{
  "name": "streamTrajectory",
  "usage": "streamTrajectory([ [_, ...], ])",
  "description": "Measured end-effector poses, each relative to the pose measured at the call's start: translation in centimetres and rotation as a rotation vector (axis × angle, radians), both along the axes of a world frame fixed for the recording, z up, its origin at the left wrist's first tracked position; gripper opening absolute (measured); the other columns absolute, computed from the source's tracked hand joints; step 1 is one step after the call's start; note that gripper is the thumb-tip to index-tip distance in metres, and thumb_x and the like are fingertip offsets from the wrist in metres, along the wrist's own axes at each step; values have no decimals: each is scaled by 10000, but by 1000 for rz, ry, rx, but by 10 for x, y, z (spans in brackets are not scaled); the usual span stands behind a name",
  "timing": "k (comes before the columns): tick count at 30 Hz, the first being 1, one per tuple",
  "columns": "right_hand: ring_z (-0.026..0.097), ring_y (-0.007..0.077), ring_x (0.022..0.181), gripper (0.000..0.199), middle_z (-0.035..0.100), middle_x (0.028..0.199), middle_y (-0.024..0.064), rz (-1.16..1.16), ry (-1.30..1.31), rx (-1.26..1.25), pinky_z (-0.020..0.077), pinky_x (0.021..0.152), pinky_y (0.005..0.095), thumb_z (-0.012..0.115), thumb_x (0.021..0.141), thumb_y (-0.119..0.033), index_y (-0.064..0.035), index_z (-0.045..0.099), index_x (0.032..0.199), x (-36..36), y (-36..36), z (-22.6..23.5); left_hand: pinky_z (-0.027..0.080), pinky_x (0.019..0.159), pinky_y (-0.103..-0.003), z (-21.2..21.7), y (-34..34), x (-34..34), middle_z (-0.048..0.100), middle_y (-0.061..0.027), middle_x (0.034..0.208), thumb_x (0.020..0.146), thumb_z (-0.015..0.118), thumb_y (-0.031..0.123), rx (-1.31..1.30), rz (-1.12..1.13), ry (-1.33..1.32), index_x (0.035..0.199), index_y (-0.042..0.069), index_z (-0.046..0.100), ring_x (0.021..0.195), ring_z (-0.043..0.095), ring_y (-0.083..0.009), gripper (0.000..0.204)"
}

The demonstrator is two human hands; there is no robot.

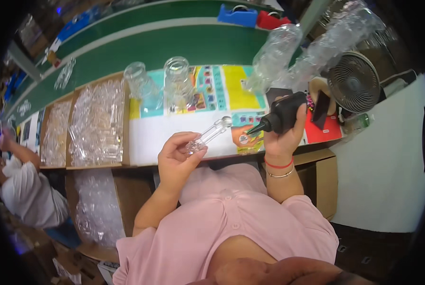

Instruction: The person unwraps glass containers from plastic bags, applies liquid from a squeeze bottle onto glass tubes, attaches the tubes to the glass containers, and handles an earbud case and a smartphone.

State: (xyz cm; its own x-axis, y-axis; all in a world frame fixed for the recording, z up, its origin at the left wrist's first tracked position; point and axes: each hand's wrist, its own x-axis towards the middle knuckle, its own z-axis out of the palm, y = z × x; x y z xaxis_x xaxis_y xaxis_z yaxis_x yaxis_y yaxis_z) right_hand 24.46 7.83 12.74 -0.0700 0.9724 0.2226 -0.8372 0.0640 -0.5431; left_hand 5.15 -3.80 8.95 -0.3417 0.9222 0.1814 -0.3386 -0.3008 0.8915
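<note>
The fingers [189, 144] of the left hand [176, 159] are closed around the lower end of a clear tube [208, 135], pinching it between thumb and fingertips. The tube points up and to the right, away from the palm, with its rounded far end raised above the table [160, 135]. The right hand [283, 133] is wrapped firmly around a black squeeze bottle [281, 116], all its fingers curled about the body. The bottle lies tilted, its thin pointed nozzle aimed left toward the tube; the tip sits near the tube's far end but apart from it. A red band and a thin bracelet circle the right wrist.

Both hands are held above the near edge of the table, over a white sheet and a colourful printed mat [222, 92]. On the mat, farther off, stand two clear jars [176, 83] side by side. To the left are cardboard boxes [98, 123] packed with clear plastic parts, and another box of them sits lower, beside the person's left elbow. Bags of clear plastic pieces [317, 45] pile up at the upper right, beside a small round fan [354, 81]. A green conveyor belt [174, 45] runs behind the table, with a blue and a red tape holder on its far side. Another person in white sits at the far left.
</note>
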Motion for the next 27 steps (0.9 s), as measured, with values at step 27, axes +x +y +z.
streamTrajectory([
  [27,561,203,802,464,523,980,151,-171,-822,766,484,705,316,665,782,-203,12,449,1132,-20,-43,12,501,837,-275,-15,-15,-6,510,-140,1138,698,641,-168,152,-58,140,1069,3,562,1008,571,-196,416],
])
